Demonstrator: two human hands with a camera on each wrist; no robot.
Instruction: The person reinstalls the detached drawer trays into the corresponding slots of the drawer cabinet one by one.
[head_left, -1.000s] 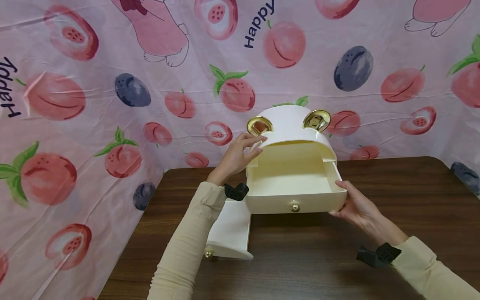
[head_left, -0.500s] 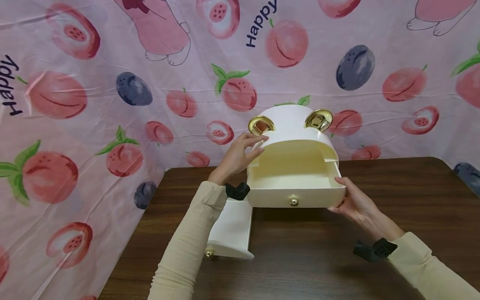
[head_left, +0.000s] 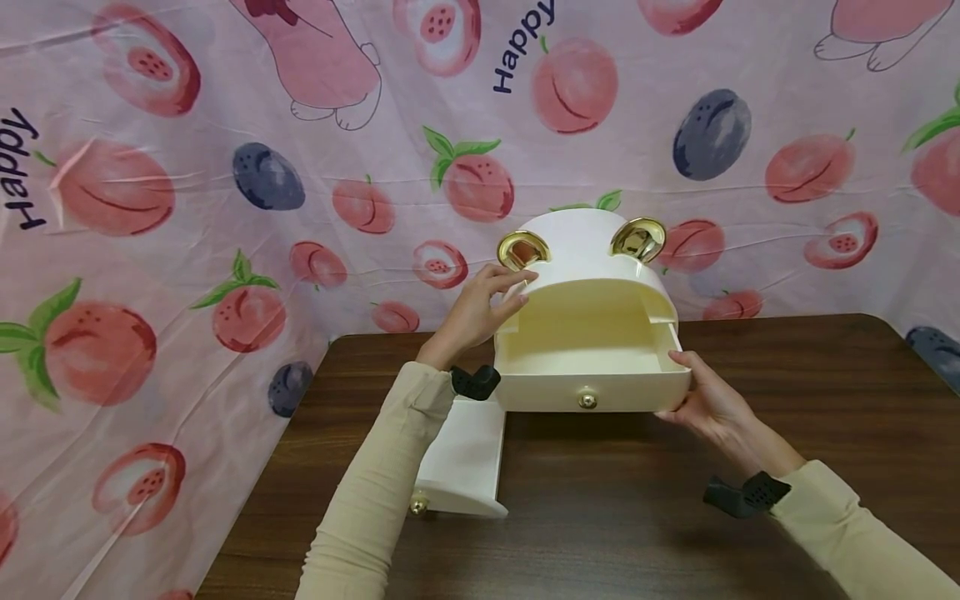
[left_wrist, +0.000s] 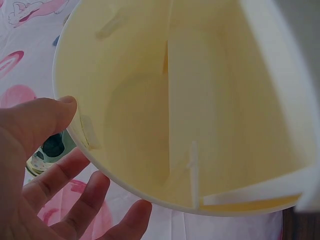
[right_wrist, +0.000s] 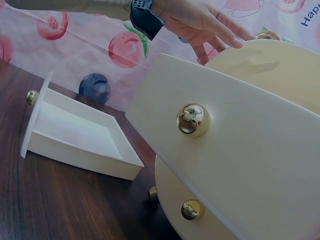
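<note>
A white rounded storage box [head_left: 573, 237] with gold ear-shaped pieces [head_left: 639, 242] stands at the table's back. A cream drawer [head_left: 630, 393] with a gold knob [head_left: 588, 401] juts from its front, its inside bare. My left hand [head_left: 472, 312] holds the box's left rim; in the left wrist view the thumb is at the inner edge and the fingers lie outside. My right hand [head_left: 712, 408] grips the drawer's front right corner, thumb on the side wall. Another gold knob [right_wrist: 192, 209] shows below the drawer in the right wrist view. How far the drawer sits on its supports is hidden.
A second white drawer [head_left: 467, 446] with a curved front lies on the brown wooden table [head_left: 600, 517], left of the box and partly behind my left forearm. A fruit-print cloth [head_left: 360, 275] hangs close behind the table.
The drawer's front has risen a little and moved slightly back toward the box, with my right hand moving along. My left hand keeps its hold on the rim.
</note>
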